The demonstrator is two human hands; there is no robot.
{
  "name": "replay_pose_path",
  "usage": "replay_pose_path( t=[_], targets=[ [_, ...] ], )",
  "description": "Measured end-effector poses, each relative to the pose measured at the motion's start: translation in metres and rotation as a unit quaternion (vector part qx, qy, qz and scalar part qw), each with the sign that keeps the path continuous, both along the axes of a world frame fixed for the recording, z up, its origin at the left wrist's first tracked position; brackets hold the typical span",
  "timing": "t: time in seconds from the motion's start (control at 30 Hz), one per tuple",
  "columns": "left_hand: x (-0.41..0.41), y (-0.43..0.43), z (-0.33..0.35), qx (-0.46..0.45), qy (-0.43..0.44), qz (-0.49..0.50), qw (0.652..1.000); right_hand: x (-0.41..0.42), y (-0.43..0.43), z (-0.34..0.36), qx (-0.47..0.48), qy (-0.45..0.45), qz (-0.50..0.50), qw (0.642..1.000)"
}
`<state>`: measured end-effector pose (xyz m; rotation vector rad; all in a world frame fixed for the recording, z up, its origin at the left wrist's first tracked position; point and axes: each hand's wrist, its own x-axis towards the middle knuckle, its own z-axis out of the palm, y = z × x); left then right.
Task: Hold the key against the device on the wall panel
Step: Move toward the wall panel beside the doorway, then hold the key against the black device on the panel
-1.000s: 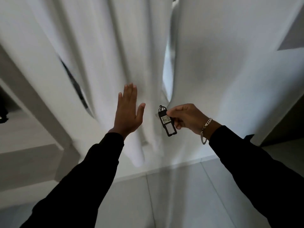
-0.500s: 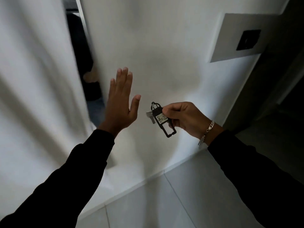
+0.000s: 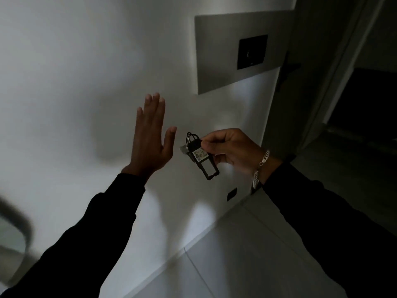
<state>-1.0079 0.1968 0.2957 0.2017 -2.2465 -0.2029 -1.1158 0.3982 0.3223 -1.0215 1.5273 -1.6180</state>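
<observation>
My right hand (image 3: 232, 150) pinches a black key fob (image 3: 200, 157) with a white label reading 402; a small metal key hangs behind it on a ring. A grey wall panel (image 3: 217, 61) sits up and to the right of the hands, with a dark square device (image 3: 252, 53) set in it. The key is well below and left of the device, apart from it. My left hand (image 3: 151, 137) is raised flat, fingers together and pointing up, holding nothing, just left of the key.
A white wall (image 3: 86, 72) fills the left and centre. A small dark outlet (image 3: 231, 194) sits low on the wall under my right wrist. A dark doorway (image 3: 365, 93) opens at the right. Pale floor tiles (image 3: 247, 254) lie below.
The view has swung right: the curtain and gap at left are gone, and the wall panel with its device now sits nearer the centre. Both hands keep their pose.
</observation>
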Motion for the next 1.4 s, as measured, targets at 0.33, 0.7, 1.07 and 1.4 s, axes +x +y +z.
replay_pose_path(
  t=[0.33, 0.7, 1.07, 1.4],
  targets=[
    [-0.143, 0.05, 0.022, 0.021, 0.023, 0.029, 0.999, -0.166, 0.037, 0.028, 0.001, -0.002, 0.024, 1.0],
    [-0.302, 0.038, 0.035, 0.034, 0.141, 0.01, 0.989, -0.324, 0.011, 0.036, 0.0, 0.029, 0.049, 0.998],
    [-0.395, 0.013, 0.093, -0.13, 0.107, 0.103, 0.98, -0.452, -0.027, 0.102, -0.078, 0.151, 0.0, 0.985],
    [-0.431, -0.008, 0.125, -0.307, 0.111, 0.383, 0.864, -0.509, -0.067, 0.149, -0.225, 0.286, 0.052, 0.93]
  ],
)
